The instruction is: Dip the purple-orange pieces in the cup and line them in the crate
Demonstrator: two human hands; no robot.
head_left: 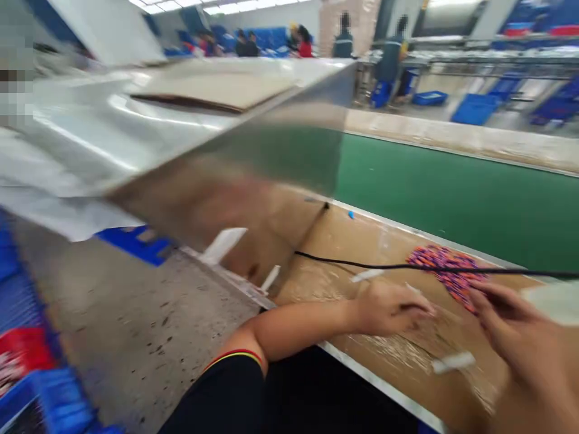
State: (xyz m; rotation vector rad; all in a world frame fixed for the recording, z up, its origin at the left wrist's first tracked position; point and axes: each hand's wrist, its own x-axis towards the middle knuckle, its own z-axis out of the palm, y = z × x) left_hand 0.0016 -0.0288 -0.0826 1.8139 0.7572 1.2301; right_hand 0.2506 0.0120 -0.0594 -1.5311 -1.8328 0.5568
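Note:
A heap of small orange, pink and purple pieces lies on the brown covered tabletop. My left hand is over the tabletop, left of and below the heap; its fingers are smeared by motion. My right hand is at the heap's lower right edge, thumb and fingertips close together; what is between them, if anything, is too small to tell. A black cable runs across the tabletop and over the heap.
A shiny metal box-like surface rises at the left, with cardboard on top. Behind the tabletop runs a green belt. A small blue piece lies near its edge. Blue crates stand lower left. Several people are far back.

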